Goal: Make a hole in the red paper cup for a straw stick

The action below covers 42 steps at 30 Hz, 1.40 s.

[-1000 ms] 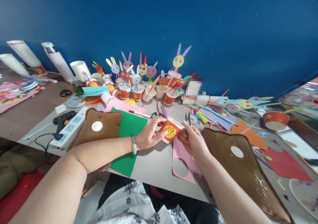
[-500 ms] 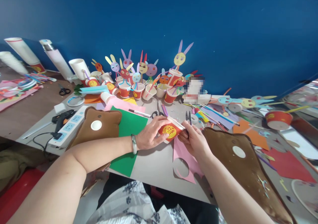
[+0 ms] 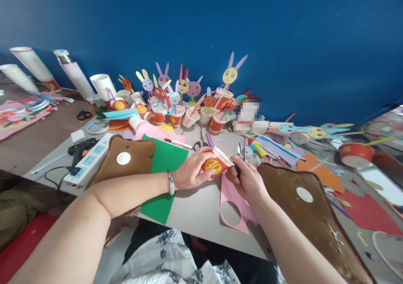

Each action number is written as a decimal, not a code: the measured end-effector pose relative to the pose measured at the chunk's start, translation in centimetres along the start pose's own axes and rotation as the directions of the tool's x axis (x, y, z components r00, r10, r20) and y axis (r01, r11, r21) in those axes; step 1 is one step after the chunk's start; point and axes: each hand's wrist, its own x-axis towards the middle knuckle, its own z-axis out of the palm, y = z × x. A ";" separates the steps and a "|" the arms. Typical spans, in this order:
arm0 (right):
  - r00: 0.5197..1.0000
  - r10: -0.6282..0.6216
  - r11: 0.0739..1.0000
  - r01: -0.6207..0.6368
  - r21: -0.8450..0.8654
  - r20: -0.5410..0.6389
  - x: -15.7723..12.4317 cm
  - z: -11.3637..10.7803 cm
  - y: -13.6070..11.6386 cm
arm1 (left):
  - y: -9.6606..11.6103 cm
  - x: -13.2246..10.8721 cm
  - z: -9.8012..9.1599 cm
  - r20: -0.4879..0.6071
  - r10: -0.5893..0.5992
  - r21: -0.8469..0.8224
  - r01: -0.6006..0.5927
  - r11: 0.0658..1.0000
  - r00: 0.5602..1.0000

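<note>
A red paper cup (image 3: 214,166) with a yellow print is tilted on its side in my left hand (image 3: 192,168), whose fingers wrap round it. Purple straws (image 3: 210,140) show just beyond the cup's upper edge. My right hand (image 3: 248,179) is closed on a pair of scissors (image 3: 242,150); the blades point up and away from me, and the dark handle is partly hidden by my fingers. My right fingertips are close to the cup's rim; whether they touch it I cannot tell. Pink paper (image 3: 231,202) with a round hole lies below my hands.
Several cups with paper rabbit faces (image 3: 174,99) stand along the blue wall. Green paper (image 3: 163,200) and a brown cushion (image 3: 126,160) lie left, beside a power strip (image 3: 90,160). Another brown cushion (image 3: 289,200) lies right. Black scissors (image 3: 200,144) and a marker (image 3: 176,143) lie ahead.
The view has shifted slightly. The scissor blades in my right hand now look further apart, and the cup has turned a little, its rim opening more into view.
</note>
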 end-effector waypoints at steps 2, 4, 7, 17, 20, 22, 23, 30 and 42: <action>1.000 0.013 1.000 -0.013 0.017 0.005 0.1 0.0 0.0 | 0.0 0.1 0.0 0.010 0.020 -0.006 -0.020 1.000 1.000; 1.000 0.008 1.000 -0.008 0.029 0.011 0.2 -0.1 0.1 | -0.1 0.1 0.0 0.017 0.028 -0.006 -0.028 1.000 0.999; 1.000 0.002 0.999 -0.003 0.038 0.024 0.3 -0.1 0.1 | -0.2 0.1 0.1 0.014 0.027 -0.003 -0.027 1.000 1.000; 0.999 0.000 0.997 0.003 0.073 -0.032 0.3 0.0 -0.3 | -0.1 -0.4 0.1 0.077 -0.045 -0.061 0.050 0.997 0.996; 0.999 0.009 0.997 -0.006 0.074 -0.042 0.4 0.1 -0.4 | -0.1 -0.5 0.1 0.070 -0.030 -0.053 0.033 0.998 0.997; 0.999 0.011 0.998 -0.008 0.063 -0.042 0.4 0.1 -0.4 | -0.1 -0.5 0.1 0.061 -0.005 -0.025 0.007 1.000 0.998; 0.999 0.011 0.998 -0.009 0.058 -0.042 0.5 0.1 -0.4 | -0.1 -0.5 0.1 0.061 0.006 -0.011 -0.005 1.000 0.998; 0.997 0.015 0.999 -0.012 0.039 -0.074 0.6 -0.1 -0.2 | -0.1 -0.3 -0.1 0.083 0.059 0.037 -0.062 0.997 0.995; 0.997 0.017 0.999 -0.015 0.031 -0.081 0.5 -0.1 -0.2 | -0.2 -0.5 -0.1 0.111 0.018 0.036 -0.022 0.999 0.994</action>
